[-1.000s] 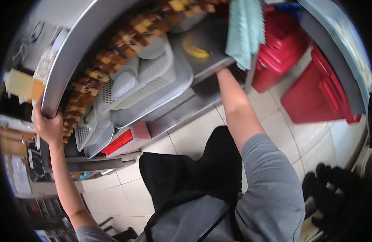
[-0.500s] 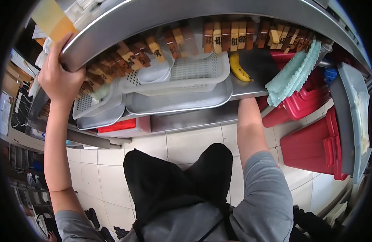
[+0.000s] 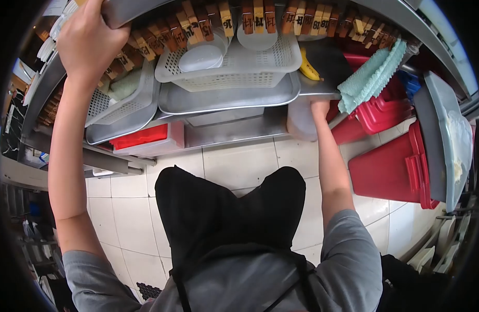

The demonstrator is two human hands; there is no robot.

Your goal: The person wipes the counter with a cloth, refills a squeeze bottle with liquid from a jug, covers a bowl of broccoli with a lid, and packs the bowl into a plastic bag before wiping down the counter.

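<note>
At the upper left, my left hand is wrapped round the metal counter edge. My right hand is low under the front of the middle shelf, at the side of a translucent white container; its fingers are mostly hidden. Above it a banana lies on the shelf. A light green cloth hangs over the right end. White perforated baskets stand on metal trays, with white bowls in one.
Numbered wooden clips line the underside of the counter edge. A red bin and a grey lid-like panel stand at the right. A white box with red contents sits on the lower shelf. Tiled floor lies below.
My right hand has drawn back from deeper under the shelf, and the translucent container now shows beside it. The view has shifted, so the shelf sits higher. My left hand still holds the edge.
</note>
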